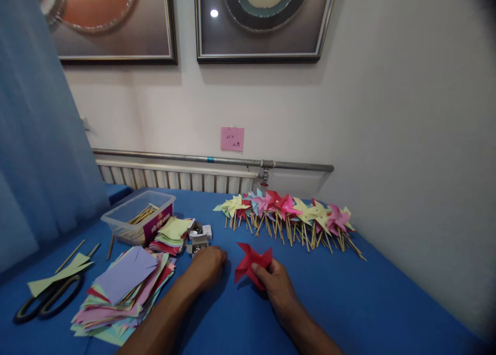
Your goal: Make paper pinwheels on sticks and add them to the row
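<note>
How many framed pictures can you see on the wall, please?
2: one picture at upper left, partly behind the blue curtain, and another picture at upper centre. Both are cut off by the top edge.

A red folded-paper pinwheel head (pixel 252 264) with four pointed blades and no stick, slightly crumpled, is held tilted just above the blue desk (pixel 349 303), its lower edge pinched in the fingers (pixel 260 270) of the right hand

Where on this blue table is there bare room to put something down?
Bare cloth lies right of the right hand, below the pinwheel row, toward the wall. A narrow strip runs between the hands. The left side is crowded: paper stack, scissors, plastic tub.
</note>
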{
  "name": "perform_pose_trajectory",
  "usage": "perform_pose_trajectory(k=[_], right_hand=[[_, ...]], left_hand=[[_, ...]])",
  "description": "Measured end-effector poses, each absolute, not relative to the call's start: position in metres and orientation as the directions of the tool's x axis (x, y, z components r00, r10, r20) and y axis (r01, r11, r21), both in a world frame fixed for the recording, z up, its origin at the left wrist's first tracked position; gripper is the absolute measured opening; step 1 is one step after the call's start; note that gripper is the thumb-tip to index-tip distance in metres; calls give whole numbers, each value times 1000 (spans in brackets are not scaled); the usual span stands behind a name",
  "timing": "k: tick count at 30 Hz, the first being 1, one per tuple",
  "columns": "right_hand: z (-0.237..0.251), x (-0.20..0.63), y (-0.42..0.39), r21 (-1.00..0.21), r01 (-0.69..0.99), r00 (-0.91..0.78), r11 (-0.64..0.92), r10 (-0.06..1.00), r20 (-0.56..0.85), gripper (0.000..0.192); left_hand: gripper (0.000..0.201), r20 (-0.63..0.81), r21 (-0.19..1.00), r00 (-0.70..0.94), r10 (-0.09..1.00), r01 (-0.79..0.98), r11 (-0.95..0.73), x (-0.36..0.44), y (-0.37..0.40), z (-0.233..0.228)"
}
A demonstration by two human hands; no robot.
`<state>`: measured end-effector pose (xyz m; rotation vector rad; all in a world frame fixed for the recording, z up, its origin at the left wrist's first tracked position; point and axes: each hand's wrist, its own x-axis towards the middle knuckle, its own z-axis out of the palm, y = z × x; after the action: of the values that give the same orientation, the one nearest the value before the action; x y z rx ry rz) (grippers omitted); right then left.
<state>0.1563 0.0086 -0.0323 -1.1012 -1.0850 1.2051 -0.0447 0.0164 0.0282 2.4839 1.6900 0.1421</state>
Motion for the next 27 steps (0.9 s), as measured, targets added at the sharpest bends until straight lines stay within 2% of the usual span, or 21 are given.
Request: perform_pose_trajectory(k=[9, 20, 27], right_hand=[[-29, 157, 7, -989, -139, 52, 43, 998, 36, 41], [-19, 154, -3, -985, -165, 41, 56, 998, 49, 33], [-18, 155, 0, -989, -143, 46, 26, 999, 19, 38]], left_hand=[[24, -72, 99, 281, 957, 957, -273, -44, 15, 36], [27, -46, 107, 357, 933, 930, -351, -41, 11, 35], [30, -52, 113, 357, 933, 930, -349, -40, 10, 36]])
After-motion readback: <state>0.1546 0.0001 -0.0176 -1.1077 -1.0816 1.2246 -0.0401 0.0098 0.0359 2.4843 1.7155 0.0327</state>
